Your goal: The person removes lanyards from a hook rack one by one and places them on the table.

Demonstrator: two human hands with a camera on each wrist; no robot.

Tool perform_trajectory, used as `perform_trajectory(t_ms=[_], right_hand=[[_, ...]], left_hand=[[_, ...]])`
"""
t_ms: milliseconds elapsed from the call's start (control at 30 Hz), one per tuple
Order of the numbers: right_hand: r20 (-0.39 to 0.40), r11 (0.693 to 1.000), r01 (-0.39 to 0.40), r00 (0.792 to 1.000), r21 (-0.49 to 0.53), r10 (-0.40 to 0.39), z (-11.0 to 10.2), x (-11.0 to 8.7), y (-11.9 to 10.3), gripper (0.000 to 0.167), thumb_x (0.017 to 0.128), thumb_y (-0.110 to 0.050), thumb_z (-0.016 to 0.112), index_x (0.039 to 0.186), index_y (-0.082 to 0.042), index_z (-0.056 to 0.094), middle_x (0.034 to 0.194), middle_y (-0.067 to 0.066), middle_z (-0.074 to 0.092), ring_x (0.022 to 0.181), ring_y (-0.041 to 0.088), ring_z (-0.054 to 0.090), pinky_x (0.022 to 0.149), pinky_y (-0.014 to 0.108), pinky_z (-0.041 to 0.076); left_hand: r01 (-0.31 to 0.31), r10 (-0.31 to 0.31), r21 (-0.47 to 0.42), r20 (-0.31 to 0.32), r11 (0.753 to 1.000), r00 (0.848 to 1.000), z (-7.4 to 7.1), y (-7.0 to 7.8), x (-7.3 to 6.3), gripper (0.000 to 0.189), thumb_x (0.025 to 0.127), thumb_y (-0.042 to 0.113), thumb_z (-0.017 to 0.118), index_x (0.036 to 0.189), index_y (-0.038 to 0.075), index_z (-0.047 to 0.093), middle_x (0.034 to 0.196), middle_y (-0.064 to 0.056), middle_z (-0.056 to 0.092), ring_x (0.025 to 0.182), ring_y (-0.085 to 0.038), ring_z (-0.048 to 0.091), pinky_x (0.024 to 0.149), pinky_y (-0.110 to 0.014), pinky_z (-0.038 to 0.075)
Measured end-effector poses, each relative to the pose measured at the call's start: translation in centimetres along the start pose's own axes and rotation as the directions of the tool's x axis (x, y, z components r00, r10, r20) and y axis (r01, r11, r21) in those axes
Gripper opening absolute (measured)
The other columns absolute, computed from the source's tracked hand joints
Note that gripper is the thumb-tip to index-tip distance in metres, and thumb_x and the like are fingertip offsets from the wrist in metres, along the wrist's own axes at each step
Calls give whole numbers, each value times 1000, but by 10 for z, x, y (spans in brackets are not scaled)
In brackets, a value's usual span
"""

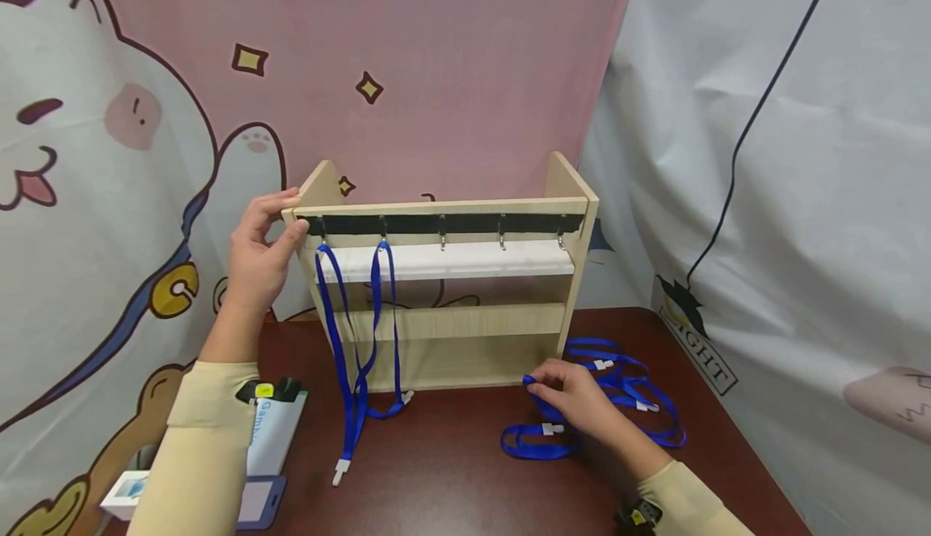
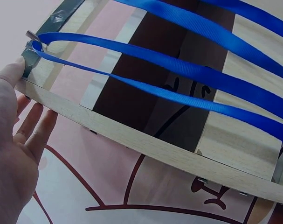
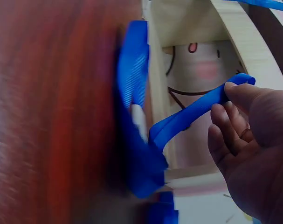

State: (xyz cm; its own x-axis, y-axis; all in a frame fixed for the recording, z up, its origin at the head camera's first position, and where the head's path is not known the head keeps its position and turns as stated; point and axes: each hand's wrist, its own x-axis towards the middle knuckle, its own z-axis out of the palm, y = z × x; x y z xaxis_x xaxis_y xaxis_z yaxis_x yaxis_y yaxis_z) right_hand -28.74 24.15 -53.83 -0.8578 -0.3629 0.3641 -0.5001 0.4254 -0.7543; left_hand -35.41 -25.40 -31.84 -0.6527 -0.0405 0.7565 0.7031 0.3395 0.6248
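Note:
A light wooden rack (image 1: pixel 444 322) stands on the table, with a dark strip of several metal hooks (image 1: pixel 442 233) along its top. Two blue lanyards (image 1: pixel 342 358) hang from the two leftmost hooks, white clips at their lower ends. My left hand (image 1: pixel 258 253) grips the rack's upper left corner, thumb on the front and fingers behind the side panel (image 2: pixel 132 140). In my right hand (image 1: pixel 570 398) the loop end of another blue lanyard (image 3: pixel 192 114) is pinched between thumb and fingers; its lower part lies on the table. More blue lanyards (image 1: pixel 665 411) lie in a heap just right of that hand.
At the lower left, a white and blue box (image 1: pixel 276 431), a blue-framed card holder (image 1: pixel 260 502) and a small white box (image 1: pixel 125 494) lie by the left forearm. Printed cloth hangs behind and at both sides; a black cable (image 1: pixel 735 156) runs down the right one.

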Motion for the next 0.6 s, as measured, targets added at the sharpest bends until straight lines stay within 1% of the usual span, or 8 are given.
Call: perform_trajectory(t_ms=[100,167,267,400,467,600], right_hand=[[24,1000,2,1000,7,-2,8,-3,4,7,102,-7,81,104,-13,83,101,-6,77,90,9,68,76,25,59],[39,1000,1,999,10,-2,12,-5,6,5,101,-6,81,105,-9,83,101,-7,76,90,9,68,76,25,59],[64,1000,1,998,3,-1,17,-8,8,6,101,-7,81,106,-7,83,102,-8,76,91,8,69,77,26,60],[105,999,14,994,-38,-10,22,-11,10,6,100,-9,83,104,-13,83,100,-9,75,90,6,67,77,26,60],[125,998,25,992,-55,-18,24,-13,10,9,99,-9,84,102,-17,83,99,-10,74,89,4,66,75,26,59],[145,997,54,988,-62,-45,27,-14,9,12,98,-8,86,100,-19,83,96,-11,73,87,5,66,72,25,59]], left_hand=[[7,-7,19,-5,1000,1000,0,0,0,34,108,1,69,142,0,67,156,-8,59,131,-16,58,93,-14,58],[10,-10,18,-8,1000,1000,0,1,-1,34,109,0,68,142,-1,66,156,-10,58,131,-16,58,93,-14,58],[13,-13,13,-11,1000,1000,0,3,-1,34,109,0,67,142,-2,66,157,-11,58,132,-17,58,92,-14,58],[4,-4,-2,-10,1000,1000,0,0,0,34,108,0,69,142,-2,67,156,-10,59,132,-17,59,92,-14,59],[-2,2,-6,-7,1000,1000,0,0,1,34,107,0,70,141,-2,68,155,-9,59,132,-17,59,92,-15,59],[-13,12,-12,-4,1000,1000,1,2,1,34,106,-1,72,140,-2,69,153,-8,60,132,-17,59,90,-14,60]])
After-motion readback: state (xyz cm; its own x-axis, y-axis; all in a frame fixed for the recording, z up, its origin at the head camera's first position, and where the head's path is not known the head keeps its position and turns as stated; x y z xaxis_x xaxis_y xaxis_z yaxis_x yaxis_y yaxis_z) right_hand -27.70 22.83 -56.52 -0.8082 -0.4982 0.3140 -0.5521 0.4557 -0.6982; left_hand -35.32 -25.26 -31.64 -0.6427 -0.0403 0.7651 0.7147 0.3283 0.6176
